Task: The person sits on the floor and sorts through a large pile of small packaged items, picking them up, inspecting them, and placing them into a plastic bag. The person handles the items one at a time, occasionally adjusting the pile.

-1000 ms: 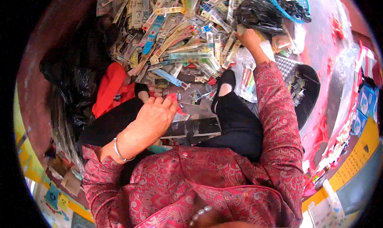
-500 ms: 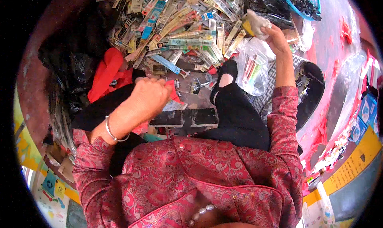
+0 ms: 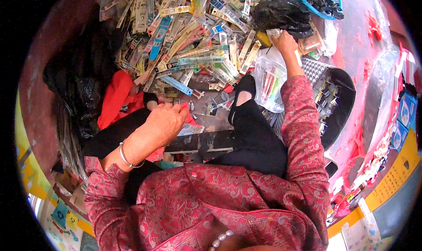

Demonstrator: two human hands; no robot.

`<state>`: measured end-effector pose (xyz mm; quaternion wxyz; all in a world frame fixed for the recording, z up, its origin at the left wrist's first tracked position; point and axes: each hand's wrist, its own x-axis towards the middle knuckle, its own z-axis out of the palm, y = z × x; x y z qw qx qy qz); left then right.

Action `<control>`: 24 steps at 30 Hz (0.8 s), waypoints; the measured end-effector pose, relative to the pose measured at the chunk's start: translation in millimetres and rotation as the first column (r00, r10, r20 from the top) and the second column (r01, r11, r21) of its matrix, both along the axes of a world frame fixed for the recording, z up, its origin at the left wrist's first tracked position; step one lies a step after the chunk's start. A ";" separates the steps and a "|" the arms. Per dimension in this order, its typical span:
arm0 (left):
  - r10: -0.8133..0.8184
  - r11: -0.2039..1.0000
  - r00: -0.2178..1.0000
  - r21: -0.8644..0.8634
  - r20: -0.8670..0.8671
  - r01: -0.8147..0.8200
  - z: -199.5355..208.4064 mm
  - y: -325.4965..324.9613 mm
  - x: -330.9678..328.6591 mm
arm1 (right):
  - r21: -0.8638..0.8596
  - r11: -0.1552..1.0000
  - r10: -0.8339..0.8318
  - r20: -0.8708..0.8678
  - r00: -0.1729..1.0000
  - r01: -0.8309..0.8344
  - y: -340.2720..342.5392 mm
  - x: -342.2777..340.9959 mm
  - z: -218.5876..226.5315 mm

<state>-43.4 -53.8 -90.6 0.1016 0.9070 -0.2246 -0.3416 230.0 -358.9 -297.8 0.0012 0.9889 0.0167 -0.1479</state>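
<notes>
Left hand (image 3: 165, 123) on a red scrap (image 3: 190, 116), right hand (image 3: 285, 44) out at a pale wad (image 3: 274, 32)

From my end of the feed, I see the left hand curled nearly into a fist over the left knee, back of the hand up. It grips the red scrap, whose loose end sticks out past the fingers toward the right. I have a silver bangle (image 3: 123, 156) on that wrist. A pale sheet (image 3: 191, 130) lies just beyond the knuckles, next to the black board (image 3: 200, 141) between the legs.

The right hand is stretched far forward, its fingers drawn narrow around the pale wad; I cannot tell what the wad is made of. It sits at the near edge of the black bag (image 3: 283, 16), with a yellow thing (image 3: 262, 39) just to its left, partly hidden.

Ahead of both feet I get a broad pile of packaged strips (image 3: 189, 44), lying every which way. One blue strip (image 3: 176, 85) lies at the pile's near edge. Under the right forearm there's a clear bag (image 3: 272, 82) with coloured sticks inside, and right of it a dark bin (image 3: 343, 115) holding small parts. A blue basket (image 3: 313, 11) stands beyond the black bag. On my left, red cloth (image 3: 115, 97) lies beside a heap of black plastic (image 3: 79, 84).
</notes>
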 end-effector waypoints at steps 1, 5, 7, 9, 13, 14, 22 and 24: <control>-0.005 1.000 1.000 0.015 0.004 0.005 0.6 -0.4 -1.4 | 0.008 0.998 -0.064 0.000 0.998 0.064 -3.0 1.7 -1.2; -0.003 1.000 0.998 0.022 0.060 0.002 -1.4 1.7 -4.0 | 0.019 0.994 -0.107 -0.046 0.993 0.108 -13.3 9.0 3.8; -0.011 0.999 0.999 0.045 0.042 0.009 2.4 2.9 0.4 | 0.035 0.999 -0.019 -0.260 0.965 0.029 -13.0 17.7 14.2; -0.004 0.999 0.997 0.048 0.080 0.000 3.0 2.8 -3.1 | -0.035 0.999 -0.005 -0.162 0.987 -0.001 -8.4 10.3 20.7; 0.006 0.999 0.996 0.053 0.090 -0.010 12.4 6.6 -0.3 | -0.050 0.995 0.090 0.034 0.995 -0.088 45.9 -11.8 81.5; 0.007 0.998 0.996 0.066 0.084 -0.012 14.2 7.7 3.1 | 0.046 0.986 0.160 0.042 0.986 -0.162 64.5 -21.8 95.4; -0.058 0.994 0.990 0.103 0.127 0.045 11.8 2.8 -1.1 | 0.099 0.530 0.787 0.311 0.533 -0.842 178.3 -133.7 3.3; -0.047 0.993 0.993 0.110 0.110 0.035 10.3 2.6 -3.9 | 0.014 0.506 0.805 0.352 0.478 -0.863 180.5 -142.2 -9.6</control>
